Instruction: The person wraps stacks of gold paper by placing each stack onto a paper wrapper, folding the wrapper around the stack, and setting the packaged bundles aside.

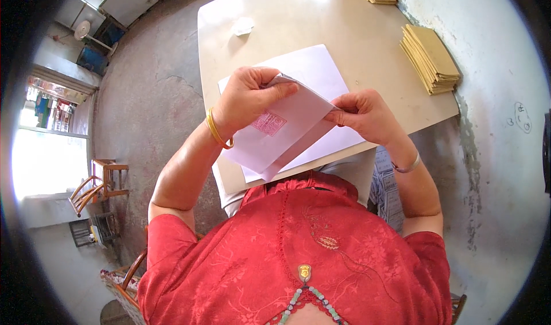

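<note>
My left hand (255, 92), with a gold bangle at its wrist, grips the upper left corner of a folded white paper (287, 121) printed with a small pink square design, thumb on top. My right hand (361, 113) pinches the paper's right edge between thumb and fingers. The paper is held at a slant, and its lower part hangs near the table's front edge. Behind it a larger white sheet (307, 67) lies on the cream tabletop (258, 6), partly hidden by the held paper and my hands.
Two stacks of yellow-brown paper items (429, 58) lie along the table's right side, against a pale wall (505, 124). A small white object (243, 26) sits toward the back left. Wooden chairs (100, 181) stand on the concrete floor at left, near a bright window.
</note>
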`<act>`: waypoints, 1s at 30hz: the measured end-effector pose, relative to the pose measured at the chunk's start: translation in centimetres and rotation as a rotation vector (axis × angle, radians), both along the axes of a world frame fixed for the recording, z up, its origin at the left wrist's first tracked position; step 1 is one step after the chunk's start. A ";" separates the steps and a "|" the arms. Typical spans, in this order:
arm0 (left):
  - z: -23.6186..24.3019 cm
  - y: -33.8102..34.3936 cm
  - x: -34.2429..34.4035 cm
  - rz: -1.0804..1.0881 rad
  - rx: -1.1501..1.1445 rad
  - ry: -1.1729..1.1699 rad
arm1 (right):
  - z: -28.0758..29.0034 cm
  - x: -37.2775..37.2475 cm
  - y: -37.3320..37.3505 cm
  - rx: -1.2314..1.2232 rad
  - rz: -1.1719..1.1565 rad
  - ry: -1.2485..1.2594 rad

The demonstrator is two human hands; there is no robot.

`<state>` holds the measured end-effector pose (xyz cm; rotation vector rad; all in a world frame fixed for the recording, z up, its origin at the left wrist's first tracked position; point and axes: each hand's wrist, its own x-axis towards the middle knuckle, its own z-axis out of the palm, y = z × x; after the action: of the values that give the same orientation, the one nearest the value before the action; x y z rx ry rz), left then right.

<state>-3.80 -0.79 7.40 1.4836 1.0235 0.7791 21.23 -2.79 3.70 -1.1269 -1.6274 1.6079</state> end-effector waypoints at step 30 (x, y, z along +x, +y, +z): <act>-8.3 0.4 3.2 0.337 -0.401 -0.886 | -5.7 -4.3 0.2 -0.083 -0.519 0.626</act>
<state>-0.62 -0.39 -0.93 0.5071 0.6739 1.2308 16.95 -2.57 -1.95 -0.8619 -0.7931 1.4757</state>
